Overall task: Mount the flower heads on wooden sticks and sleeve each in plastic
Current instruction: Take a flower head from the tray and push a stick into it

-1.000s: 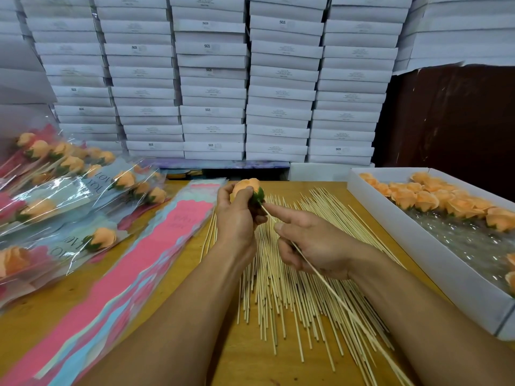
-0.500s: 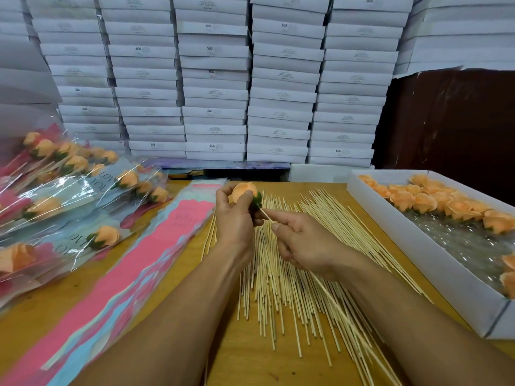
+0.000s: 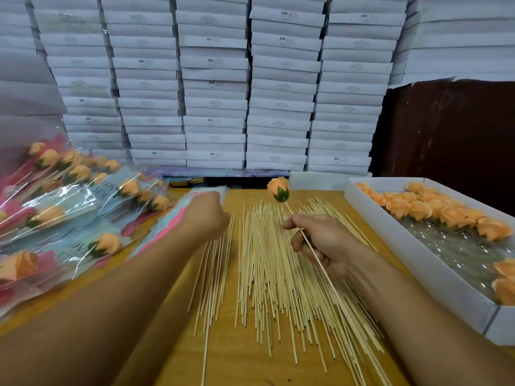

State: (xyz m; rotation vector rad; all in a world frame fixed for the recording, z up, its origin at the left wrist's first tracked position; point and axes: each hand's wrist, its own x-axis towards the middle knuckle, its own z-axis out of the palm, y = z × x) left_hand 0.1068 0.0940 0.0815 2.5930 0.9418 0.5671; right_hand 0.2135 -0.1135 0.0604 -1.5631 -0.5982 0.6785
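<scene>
While stacked white cartons [image 3: 214, 87] fill the whole back wall, the wooden table [image 3: 239, 363] in front carries the work. At its right edge sits a long white tray [image 3: 418, 263] with loose orange flower heads [image 3: 418, 208] bunched at its far end. On the left lies a heap of finished sleeved roses [image 3: 69, 196], and beside them a stack of pink plastic sleeves [image 3: 172, 221]. Bare wooden sticks [image 3: 267, 274] are spread across the middle. The left hand [image 3: 204, 215] reaches onto the sleeve stack; its fingers are hidden, so I cannot tell its grip. The right hand [image 3: 320, 243] pinches one stick [image 3: 323, 271], holding it slanted above the pile, an orange flower head [image 3: 278, 188] mounted on its far tip.
</scene>
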